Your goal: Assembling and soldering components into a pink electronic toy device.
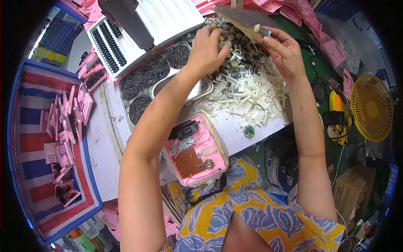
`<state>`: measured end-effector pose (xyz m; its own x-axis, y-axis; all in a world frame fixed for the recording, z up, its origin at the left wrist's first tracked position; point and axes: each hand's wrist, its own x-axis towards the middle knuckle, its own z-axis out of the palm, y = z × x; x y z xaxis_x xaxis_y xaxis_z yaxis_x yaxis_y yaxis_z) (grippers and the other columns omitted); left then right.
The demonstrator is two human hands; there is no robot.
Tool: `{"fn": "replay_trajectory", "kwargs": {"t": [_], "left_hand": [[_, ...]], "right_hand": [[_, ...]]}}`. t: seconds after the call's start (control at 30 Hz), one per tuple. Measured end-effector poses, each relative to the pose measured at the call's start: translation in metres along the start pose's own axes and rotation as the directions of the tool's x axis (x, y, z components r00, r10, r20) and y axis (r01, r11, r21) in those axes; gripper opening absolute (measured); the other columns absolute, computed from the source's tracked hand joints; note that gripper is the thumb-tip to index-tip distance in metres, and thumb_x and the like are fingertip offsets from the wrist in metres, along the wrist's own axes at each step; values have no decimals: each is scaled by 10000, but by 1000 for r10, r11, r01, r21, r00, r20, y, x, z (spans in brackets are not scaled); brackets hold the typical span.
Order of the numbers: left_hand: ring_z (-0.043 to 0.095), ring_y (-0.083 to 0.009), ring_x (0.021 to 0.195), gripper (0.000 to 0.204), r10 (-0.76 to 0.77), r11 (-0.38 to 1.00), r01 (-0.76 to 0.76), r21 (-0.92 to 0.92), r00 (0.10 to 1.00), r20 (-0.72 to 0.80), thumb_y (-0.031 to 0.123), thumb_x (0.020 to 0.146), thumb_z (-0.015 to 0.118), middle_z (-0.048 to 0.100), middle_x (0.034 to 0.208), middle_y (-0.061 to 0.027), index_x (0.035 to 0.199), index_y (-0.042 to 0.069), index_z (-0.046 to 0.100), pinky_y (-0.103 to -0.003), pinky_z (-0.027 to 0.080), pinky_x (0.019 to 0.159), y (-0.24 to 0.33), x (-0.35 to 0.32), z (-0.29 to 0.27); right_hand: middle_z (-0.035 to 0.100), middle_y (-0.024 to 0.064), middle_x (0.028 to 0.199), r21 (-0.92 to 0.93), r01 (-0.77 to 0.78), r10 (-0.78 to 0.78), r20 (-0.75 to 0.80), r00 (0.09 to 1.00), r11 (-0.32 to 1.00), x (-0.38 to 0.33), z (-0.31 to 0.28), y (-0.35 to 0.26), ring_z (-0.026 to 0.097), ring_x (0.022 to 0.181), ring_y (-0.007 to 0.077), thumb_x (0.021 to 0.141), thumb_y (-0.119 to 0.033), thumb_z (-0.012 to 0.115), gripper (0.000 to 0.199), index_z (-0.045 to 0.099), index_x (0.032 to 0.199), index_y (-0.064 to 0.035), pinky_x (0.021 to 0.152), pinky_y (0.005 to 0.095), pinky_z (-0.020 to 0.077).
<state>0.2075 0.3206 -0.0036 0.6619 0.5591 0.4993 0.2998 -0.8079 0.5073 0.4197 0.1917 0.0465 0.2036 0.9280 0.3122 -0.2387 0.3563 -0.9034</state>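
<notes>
My left hand (205, 50) reaches down into a heap of small grey and metallic motor-like parts (239, 52). Its thumb stands apart from the fingers, whose tips are partly hidden among the pieces. Raised at the right of the heap, my right hand (287, 52) pinches a small grey motor (264, 32) with a pale, yellowish end between thumb and fingers. White plastic pieces (256, 92) are piled just nearer to me. A pink plastic casing (195, 153) with wires, a black part and a round metal piece lies open below my left forearm.
A metal tray (201, 89) holds many small dark springs (161, 63). Beyond it, a black power screwdriver (128, 23) hangs over a white rack (168, 19). A blue-edged striped bin (35, 180) with pink parts stands left; a yellow fan (371, 108) stands right.
</notes>
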Motion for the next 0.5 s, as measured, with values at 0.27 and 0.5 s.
{"fn": "replay_trajectory", "kwargs": {"t": [0.27,0.5], "left_hand": [[302,-370,1469,609,172,923,-197,330,980,105,614,846,609,433,1539,-114,1364,295,608,-729,164,1132,25,39,46],[345,-352,1453,622,201,903,-291,316,936,288,589,836,643,416,1526,-149,1361,257,609,-696,141,1171,58,-7,49]], "right_hand": [[713,117,1090,-23,47,-44,124,991,999,1,19,-27,672,999,157,905,-20,711,352,646,1244,49,949,294,517],[722,103,1078,-58,69,-61,118,991,996,-15,38,-38,676,993,154,899,-21,712,341,657,1229,48,939,290,516]]}}
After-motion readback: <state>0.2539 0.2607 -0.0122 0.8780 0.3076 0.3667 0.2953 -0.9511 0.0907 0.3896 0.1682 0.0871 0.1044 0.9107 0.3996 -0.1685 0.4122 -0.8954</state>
